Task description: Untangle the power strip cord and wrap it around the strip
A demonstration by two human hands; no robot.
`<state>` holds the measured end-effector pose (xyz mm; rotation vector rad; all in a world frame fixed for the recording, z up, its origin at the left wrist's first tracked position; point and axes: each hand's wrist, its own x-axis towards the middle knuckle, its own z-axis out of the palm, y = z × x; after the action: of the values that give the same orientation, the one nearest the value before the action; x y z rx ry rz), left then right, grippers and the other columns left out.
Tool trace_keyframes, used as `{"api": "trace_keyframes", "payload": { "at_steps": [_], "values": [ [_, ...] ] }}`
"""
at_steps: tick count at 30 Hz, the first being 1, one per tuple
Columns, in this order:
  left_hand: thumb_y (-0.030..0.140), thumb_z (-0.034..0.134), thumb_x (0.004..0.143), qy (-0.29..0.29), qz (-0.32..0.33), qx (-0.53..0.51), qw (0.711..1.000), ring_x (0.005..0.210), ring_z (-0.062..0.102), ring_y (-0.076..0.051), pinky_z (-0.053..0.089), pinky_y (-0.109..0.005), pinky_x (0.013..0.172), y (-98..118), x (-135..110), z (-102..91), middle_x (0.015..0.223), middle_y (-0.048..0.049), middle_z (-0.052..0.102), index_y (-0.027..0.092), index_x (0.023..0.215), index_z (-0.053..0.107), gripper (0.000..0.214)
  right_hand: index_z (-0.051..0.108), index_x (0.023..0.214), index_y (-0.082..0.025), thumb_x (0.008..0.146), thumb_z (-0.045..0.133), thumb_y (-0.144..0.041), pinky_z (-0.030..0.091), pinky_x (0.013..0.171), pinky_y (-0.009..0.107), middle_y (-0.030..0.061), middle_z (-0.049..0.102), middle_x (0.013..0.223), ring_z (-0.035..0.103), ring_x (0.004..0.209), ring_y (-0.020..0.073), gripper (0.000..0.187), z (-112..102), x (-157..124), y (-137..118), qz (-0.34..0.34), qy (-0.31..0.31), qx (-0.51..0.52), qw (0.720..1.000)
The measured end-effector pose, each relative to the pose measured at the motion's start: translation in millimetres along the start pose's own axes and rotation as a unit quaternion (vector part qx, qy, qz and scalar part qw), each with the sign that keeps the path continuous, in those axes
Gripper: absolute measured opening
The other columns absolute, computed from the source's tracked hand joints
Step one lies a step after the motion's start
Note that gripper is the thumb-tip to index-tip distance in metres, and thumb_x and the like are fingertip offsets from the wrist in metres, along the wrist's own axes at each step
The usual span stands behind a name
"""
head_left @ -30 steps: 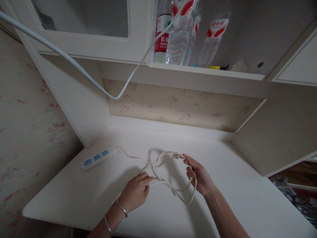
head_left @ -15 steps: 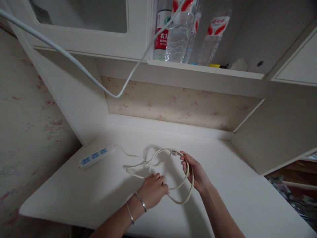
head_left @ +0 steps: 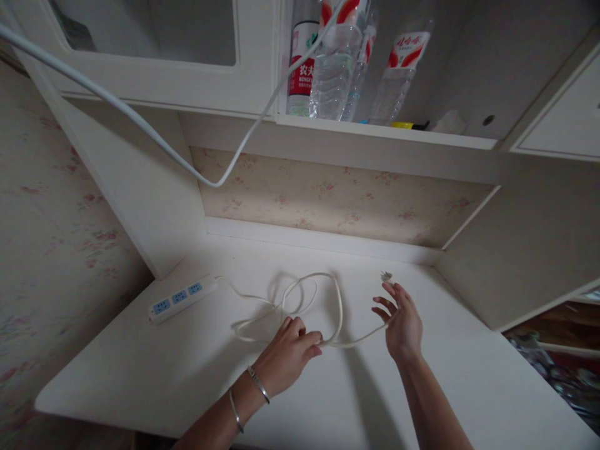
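The pale cord (head_left: 340, 305) loops above the bench (head_left: 459, 375), the grip of the left hand (head_left: 291, 351) clamped on it. The plug (head_left: 386, 277) meets the fingertips of the right hand (head_left: 404, 322); whether pinched, I cannot tell. The power strip (head_left: 174, 309) lies leftward.

- 2 hands, so one left hand (head_left: 290, 359) and one right hand (head_left: 405, 322)
- 2 silver bracelets (head_left: 259, 384), both on the left wrist
- 1 power strip (head_left: 182, 299), with 3 blue socket panels (head_left: 179, 297) in a row
- 1 cream cord (head_left: 340, 306) with 1 plug (head_left: 386, 277) showing
- 1 worktop (head_left: 473, 362) under all that
- 1 thick white cable (head_left: 215, 184) hanging up front
- 4 bottles on the shelf that I can make out: 1 Nongfu (head_left: 302, 72), plus 3 with red-and-white labels (head_left: 409, 50)
- 1 yellow-and-black thingy (head_left: 407, 125), too hidden to identify
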<state>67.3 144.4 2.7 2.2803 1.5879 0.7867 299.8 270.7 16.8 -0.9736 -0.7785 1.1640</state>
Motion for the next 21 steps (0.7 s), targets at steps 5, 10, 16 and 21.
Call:
{"api": "trace_keyframes", "payload": {
  "at_steps": [5,10,16,21],
  "values": [
    [0.032,0.066,0.083,0.074,-0.065,-0.038,0.994,0.089,0.055,-0.018,0.041,-0.027,0.077,-4,9,-17.5,0.088,-0.0013,0.06,0.021,0.084,0.058,0.014,0.053,0.122,-0.034,0.077,0.064,-0.041,0.056,0.073,0.037,0.0008,0.038,0.146,0.064,0.1,0.0243,0.047,-11,-12,-9,0.039,-0.104,-0.039,0.993],
    [0.052,0.064,0.077,0.113,-0.184,0.017,0.976,0.063,0.057,-0.016,0.036,-0.026,0.059,-7,13,-41.9,0.067,0.0014,0.058,0.021,0.074,0.051,0.034,0.06,0.113,-0.022,0.073,0.071,-0.046,0.055,0.071,0.035,0.0101,0.059,0.125,0.066,0.088,0.0234,0.048,-13,-27,2,0.008,-0.124,-0.203,0.971],
    [0.047,0.046,0.09,0.117,-0.137,-0.029,0.983,0.069,0.058,-0.016,0.039,-0.025,0.065,2,11,-65.5,0.078,-0.0015,0.062,0.021,0.094,0.059,0.03,0.065,0.091,-0.018,0.075,0.068,-0.049,0.052,0.072,0.034,0.0091,0.07,0.096,0.066,0.076,0.0219,0.035,6,-45,23,0.002,-0.151,-0.274,0.95],
    [0.044,0.03,0.096,0.159,-0.187,-0.112,0.963,0.06,0.051,-0.014,0.037,-0.024,0.06,2,7,-81.1,0.064,0.0014,0.056,0.02,0.08,0.058,0.04,0.063,0.099,-0.017,0.083,0.057,-0.054,0.053,0.07,0.034,0.0088,0.068,0.097,0.066,0.078,0.0216,0.041,34,-57,38,0.026,-0.179,-0.244,0.953]
  ]
}}
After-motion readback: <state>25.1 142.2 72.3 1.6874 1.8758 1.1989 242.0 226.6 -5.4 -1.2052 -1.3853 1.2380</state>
